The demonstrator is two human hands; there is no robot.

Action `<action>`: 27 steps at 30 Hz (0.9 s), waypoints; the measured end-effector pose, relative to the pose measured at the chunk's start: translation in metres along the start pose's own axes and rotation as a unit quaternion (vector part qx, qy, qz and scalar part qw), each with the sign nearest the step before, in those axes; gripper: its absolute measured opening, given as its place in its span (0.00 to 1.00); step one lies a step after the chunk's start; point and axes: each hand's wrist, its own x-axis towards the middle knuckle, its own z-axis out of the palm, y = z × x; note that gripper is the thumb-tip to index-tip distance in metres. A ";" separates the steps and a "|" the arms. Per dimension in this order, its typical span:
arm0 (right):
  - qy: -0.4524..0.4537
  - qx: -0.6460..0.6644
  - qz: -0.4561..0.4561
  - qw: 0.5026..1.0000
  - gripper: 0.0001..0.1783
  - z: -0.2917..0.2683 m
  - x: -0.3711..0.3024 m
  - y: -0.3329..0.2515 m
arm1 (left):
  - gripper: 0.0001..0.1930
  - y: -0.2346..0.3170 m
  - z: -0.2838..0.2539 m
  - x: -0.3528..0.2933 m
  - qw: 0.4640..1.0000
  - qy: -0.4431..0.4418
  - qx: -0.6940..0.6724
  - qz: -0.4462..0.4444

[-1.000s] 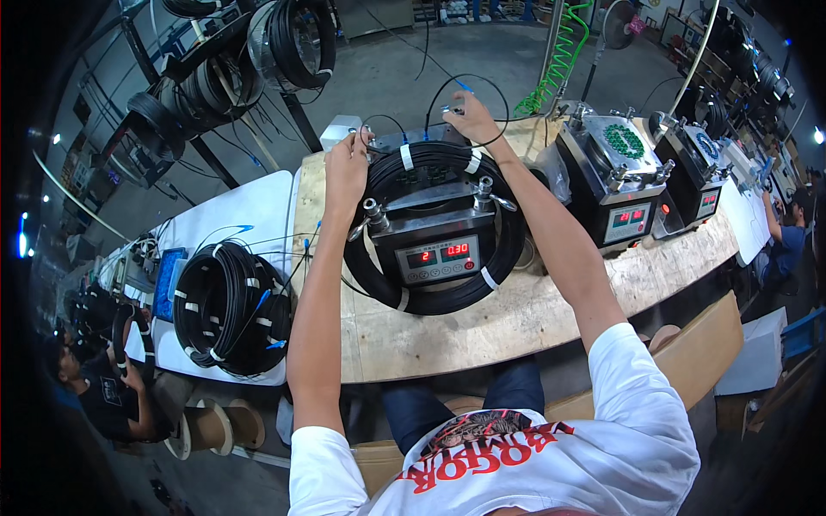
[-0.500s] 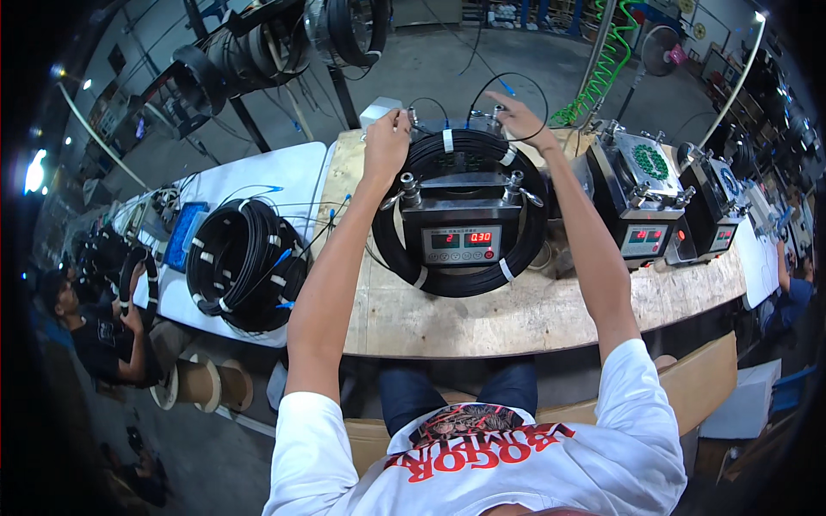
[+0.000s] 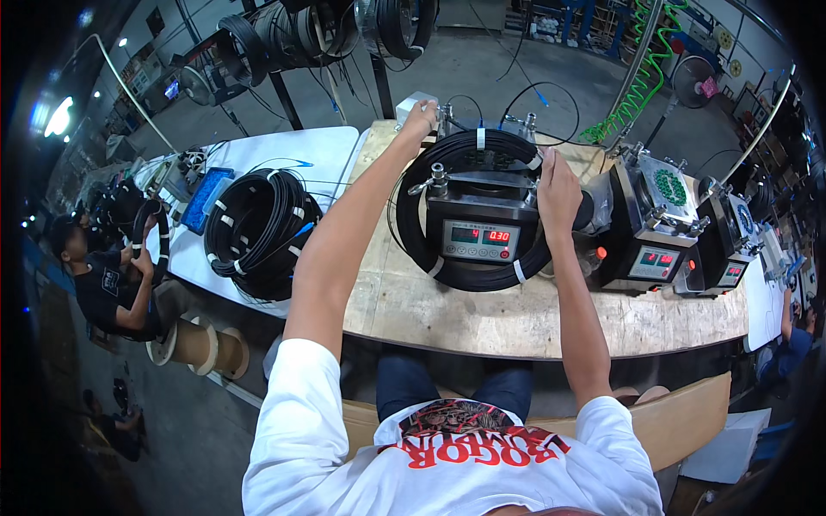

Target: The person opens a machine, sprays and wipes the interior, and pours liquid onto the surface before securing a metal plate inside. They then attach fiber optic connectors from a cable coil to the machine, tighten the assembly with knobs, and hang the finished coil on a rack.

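Observation:
A metal polishing machine (image 3: 447,212) with a red and green digital display stands on the plywood bench. A coil of black cable (image 3: 413,236) with white ties surrounds it. My left hand (image 3: 419,122) is closed at the machine's back left corner, beside a small white box (image 3: 406,108); what its fingers hold is hidden. My right hand (image 3: 557,191) is closed over the front right corner, hiding the clamp knob there. The front left clamp knob (image 3: 438,176) is uncovered. Behind the machine, a thin black cable with a blue connector (image 3: 542,100) loops up and right.
Two similar machines (image 3: 658,258) (image 3: 731,268) stand to the right. On the white table (image 3: 323,148) at left are another black coil (image 3: 249,232) and a blue tray (image 3: 205,199). Cable reels (image 3: 284,39) hang behind. A co-worker (image 3: 107,275) holds a coil at far left.
My right hand has come down from the cable loop behind the machine to its front right corner. My left hand stays at the back left. The view has shifted, and the display's digits differ.

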 end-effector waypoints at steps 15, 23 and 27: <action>0.027 -0.044 -0.007 0.999 0.20 0.002 -0.003 0.015 | 0.14 -0.025 0.052 0.077 0.913 0.134 -0.335 -0.192; 0.031 -0.043 -0.033 0.998 0.19 0.007 -0.002 -0.004 | 0.09 -0.034 0.026 0.071 0.967 0.220 -0.099 -0.084; 0.033 -0.061 -0.024 0.997 0.20 0.007 -0.004 -0.002 | 0.14 -0.019 0.033 0.058 0.985 0.162 -0.051 -0.019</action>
